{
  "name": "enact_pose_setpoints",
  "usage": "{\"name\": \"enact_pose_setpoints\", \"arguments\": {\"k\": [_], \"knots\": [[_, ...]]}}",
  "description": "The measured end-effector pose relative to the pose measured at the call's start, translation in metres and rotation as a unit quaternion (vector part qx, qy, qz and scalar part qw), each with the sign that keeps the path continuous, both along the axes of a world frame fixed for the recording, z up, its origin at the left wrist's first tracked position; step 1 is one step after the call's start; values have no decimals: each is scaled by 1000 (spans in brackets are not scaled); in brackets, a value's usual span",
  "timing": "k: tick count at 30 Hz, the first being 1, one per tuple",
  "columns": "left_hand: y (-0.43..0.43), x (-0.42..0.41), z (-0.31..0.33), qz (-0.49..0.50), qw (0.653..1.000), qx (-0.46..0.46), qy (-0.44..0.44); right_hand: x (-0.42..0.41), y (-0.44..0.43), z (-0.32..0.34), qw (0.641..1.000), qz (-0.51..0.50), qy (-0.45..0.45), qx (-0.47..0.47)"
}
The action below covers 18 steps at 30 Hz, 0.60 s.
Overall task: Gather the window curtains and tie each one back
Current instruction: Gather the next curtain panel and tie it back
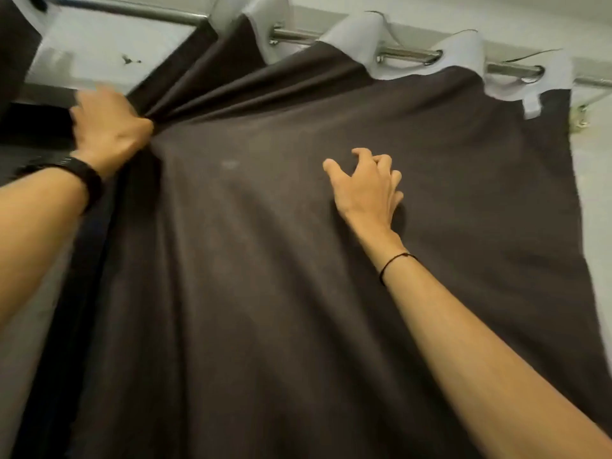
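A dark brown curtain (298, 260) with a white top band hangs from a metal rod (407, 56) and fills most of the view. My left hand (109, 127) grips a bunch of its folds at the curtain's left edge, high up, and the cloth fans out from that fist toward the rod. My right hand (367, 187) rests against the flat middle of the curtain with its fingers loosely curled, holding nothing. A second dark curtain (15, 44) shows at the far left edge.
Behind the gathered edge a pale window pane and frame (99, 51) show at top left. A white wall (592, 210) runs down the right side, with a rod bracket (581, 119) fixed to it.
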<state>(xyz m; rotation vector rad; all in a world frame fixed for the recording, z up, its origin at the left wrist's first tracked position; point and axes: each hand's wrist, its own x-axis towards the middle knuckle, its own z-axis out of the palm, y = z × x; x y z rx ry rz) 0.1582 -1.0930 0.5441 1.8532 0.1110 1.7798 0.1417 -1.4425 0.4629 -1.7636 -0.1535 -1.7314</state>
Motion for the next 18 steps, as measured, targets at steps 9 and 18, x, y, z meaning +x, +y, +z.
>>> {"name": "enact_pose_setpoints", "arguments": {"k": [9, 18], "knots": [[76, 24, -52, -230, 973, 9, -1, -2, 35, 5, 999, -38, -34, -15], [44, 0, -18, -297, 941, 79, -143, -13, 77, 17, 999, -14, -41, 2]]}}
